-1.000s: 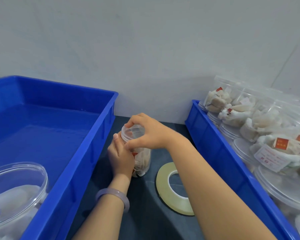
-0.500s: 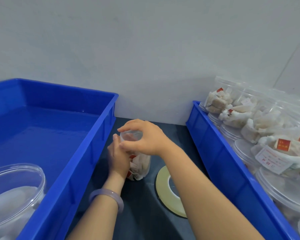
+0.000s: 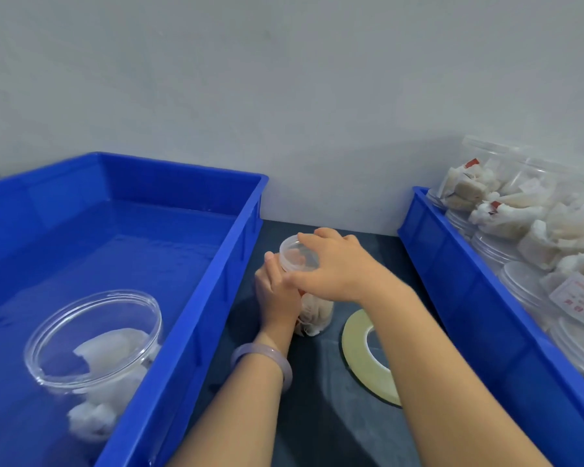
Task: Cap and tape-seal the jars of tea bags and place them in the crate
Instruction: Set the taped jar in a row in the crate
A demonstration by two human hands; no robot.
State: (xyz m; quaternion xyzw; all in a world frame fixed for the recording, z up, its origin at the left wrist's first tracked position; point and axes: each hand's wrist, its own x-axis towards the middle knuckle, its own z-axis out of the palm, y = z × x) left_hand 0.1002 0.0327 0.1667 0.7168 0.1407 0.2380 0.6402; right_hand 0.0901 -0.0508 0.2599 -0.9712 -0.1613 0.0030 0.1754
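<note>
A small clear jar of tea bags (image 3: 314, 315) stands on the dark table between two blue crates. My left hand (image 3: 275, 294) grips its side from the left. My right hand (image 3: 334, 264) comes from the right and holds the clear cap (image 3: 297, 256) on the jar's mouth, fingers curled round the rim. A roll of yellowish tape (image 3: 364, 355) lies flat on the table just right of the jar, partly under my right forearm. The left blue crate (image 3: 216, 264) holds one clear jar with tea bags (image 3: 95, 342) lying near its front.
The right blue crate (image 3: 459, 281) is piled with several clear jars of tea bags (image 3: 520, 217) and lids. A grey wall stands close behind the table. A dark strip of table runs between the two crates.
My view has tilted and shifted a little. My right hand has turned on the cap, which now shows more plainly on the jar's mouth. My left hand keeps its hold on the jar.
</note>
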